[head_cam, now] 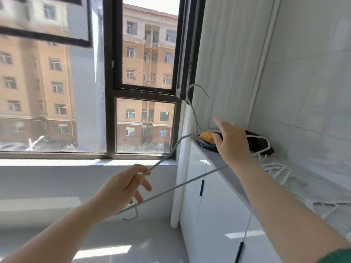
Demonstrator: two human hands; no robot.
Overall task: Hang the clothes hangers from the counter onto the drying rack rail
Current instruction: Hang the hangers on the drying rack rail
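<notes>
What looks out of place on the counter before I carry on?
Nothing spilled or broken. The white hangers lie in a crossed, overlapping heap on the counter, so they may snag when lifted. A dark bag with something orange sits at the far end, crossed by the green hanger the left hand pinches.

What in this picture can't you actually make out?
1. Drying rack rail: nowhere in the head view, outside the frame.
2. Orange thing in a dark bag: head view, half hidden behind the open right hand.
3. White hangers on the grey counter: blurred and overlapping, count unclear.
4. Pale green wire clothes hanger, pinched by the left hand: the right hand's back hides whether it touches it.
</notes>
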